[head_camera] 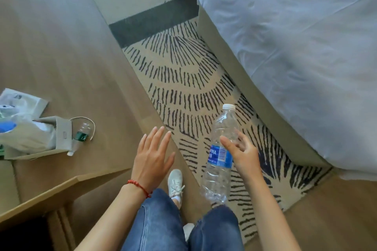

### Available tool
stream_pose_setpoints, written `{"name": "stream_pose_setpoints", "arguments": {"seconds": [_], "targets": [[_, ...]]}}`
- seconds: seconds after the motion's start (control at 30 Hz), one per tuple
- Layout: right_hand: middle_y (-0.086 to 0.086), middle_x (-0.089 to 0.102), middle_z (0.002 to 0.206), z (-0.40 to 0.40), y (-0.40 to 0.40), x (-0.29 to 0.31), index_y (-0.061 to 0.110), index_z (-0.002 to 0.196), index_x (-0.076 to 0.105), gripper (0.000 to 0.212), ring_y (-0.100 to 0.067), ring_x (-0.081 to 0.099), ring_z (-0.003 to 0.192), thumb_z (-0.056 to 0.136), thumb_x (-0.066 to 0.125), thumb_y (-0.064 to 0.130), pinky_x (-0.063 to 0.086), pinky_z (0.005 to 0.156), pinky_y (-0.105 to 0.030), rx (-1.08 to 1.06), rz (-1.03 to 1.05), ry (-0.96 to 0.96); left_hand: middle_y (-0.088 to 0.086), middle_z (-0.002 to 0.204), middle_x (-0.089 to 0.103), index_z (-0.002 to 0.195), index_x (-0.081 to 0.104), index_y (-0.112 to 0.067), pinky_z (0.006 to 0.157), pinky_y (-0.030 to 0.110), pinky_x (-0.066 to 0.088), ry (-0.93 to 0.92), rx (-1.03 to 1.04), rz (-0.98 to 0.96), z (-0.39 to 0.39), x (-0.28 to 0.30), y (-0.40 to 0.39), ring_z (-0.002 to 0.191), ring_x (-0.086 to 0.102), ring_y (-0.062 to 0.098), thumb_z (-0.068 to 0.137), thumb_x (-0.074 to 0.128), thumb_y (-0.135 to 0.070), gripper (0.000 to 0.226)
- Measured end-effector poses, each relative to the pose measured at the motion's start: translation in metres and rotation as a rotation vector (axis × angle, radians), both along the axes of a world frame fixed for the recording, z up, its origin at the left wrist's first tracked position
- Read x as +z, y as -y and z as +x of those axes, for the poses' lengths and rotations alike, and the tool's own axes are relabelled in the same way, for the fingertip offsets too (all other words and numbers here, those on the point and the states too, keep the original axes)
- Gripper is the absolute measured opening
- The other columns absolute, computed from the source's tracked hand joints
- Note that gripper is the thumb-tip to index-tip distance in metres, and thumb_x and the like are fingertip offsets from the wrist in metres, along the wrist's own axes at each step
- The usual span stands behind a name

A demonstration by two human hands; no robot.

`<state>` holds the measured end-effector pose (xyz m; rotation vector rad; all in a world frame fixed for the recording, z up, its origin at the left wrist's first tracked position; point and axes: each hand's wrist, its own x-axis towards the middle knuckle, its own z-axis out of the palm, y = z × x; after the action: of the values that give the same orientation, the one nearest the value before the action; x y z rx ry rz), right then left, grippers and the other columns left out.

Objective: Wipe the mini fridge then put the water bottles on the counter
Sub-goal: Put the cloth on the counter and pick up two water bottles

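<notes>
Grip: our right hand (243, 154) holds a bottle (219, 156) at its blue label, thumb in front, fingers wrapped behind; cap up, slightly tilted.
Left hand: our left hand (154, 157) is empty, fingers spread flat, touching nothing.
Bottle position: in the air over the rug (183, 79), above our knees, not yet on any counter.
Step in hand: we judge this the carrying phase; we keep the thin, crinkled wall lightly squeezed, base low, and set it down upright.
Second bottle: another bottle (80, 135) lies on its side on the floor (61, 47) beside a paper bag (40, 136).
Obstacles: the bed (295, 47) bounds our right; a wooden corner (67, 185) juts in lower left.
Fridge: not in view.
</notes>
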<state>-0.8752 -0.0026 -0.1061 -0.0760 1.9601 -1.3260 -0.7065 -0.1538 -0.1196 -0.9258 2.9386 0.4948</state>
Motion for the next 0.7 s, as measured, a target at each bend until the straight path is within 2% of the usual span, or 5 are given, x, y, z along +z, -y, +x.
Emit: {"name": "stream_pose_setpoints", "arguments": {"seconds": [0.07,0.2,0.37,0.5,0.7], "targets": [[-0.008,0.059,0.117,-0.018,0.019,0.009,0.02,0.138,0.035,0.095,-0.022,0.061,0.103,0.056,0.069,0.056,0.053,0.086,-0.04,0.023,-0.001,-0.005,0.022,0.123,0.059,0.12,0.058,-0.001,0.095,0.055,0.041,-0.001,0.005,-0.008,-0.013,0.007,0.021,0.116,0.054,0.038,0.082,0.041,-0.035,0.054],[-0.002,0.063,0.106,-0.055,0.056,0.019,0.02,0.135,0.039,0.087,-0.011,0.065,0.09,0.06,0.07,0.051,0.051,0.059,-0.015,0.1,-0.009,-0.03,0.021,0.124,0.058,0.121,0.057,-0.002,0.096,0.053,0.041,-0.024,0.081,-0.017,-0.037,0.019,0.052,0.118,0.053,0.038,0.083,0.041,-0.035,0.053],[-0.002,0.063,0.105,-0.111,0.109,0.028,0.019,0.134,0.041,0.089,-0.013,0.063,0.092,0.057,0.069,0.054,0.049,0.065,-0.019,0.211,-0.021,-0.053,0.022,0.126,0.056,0.123,0.056,-0.001,0.098,0.054,0.04,-0.003,0.239,0.005,-0.074,0.033,0.08,0.119,0.051,0.039,0.084,0.04,-0.036,0.055],[0.008,0.061,0.098,-0.159,0.161,0.04,0.021,0.134,0.04,0.084,0.002,0.061,0.079,0.061,0.068,0.052,0.047,0.05,-0.008,0.414,-0.02,-0.086,0.023,0.13,0.053,0.126,0.053,0.0,0.1,0.055,0.036,0.007,0.418,0.024,-0.099,0.044,0.102,0.123,0.047,0.039,0.086,0.036,-0.037,0.057],[0.007,0.059,0.094,-0.207,0.242,0.053,0.019,0.137,0.037,0.087,-0.002,0.058,0.084,0.063,0.066,0.054,0.046,0.056,-0.012,0.658,-0.016,-0.205,0.026,0.126,0.055,0.124,0.054,0.002,0.096,0.058,0.037,-0.002,0.649,0.0,-0.114,0.055,0.13,0.119,0.05,0.042,0.085,0.036,-0.036,0.057]]}}
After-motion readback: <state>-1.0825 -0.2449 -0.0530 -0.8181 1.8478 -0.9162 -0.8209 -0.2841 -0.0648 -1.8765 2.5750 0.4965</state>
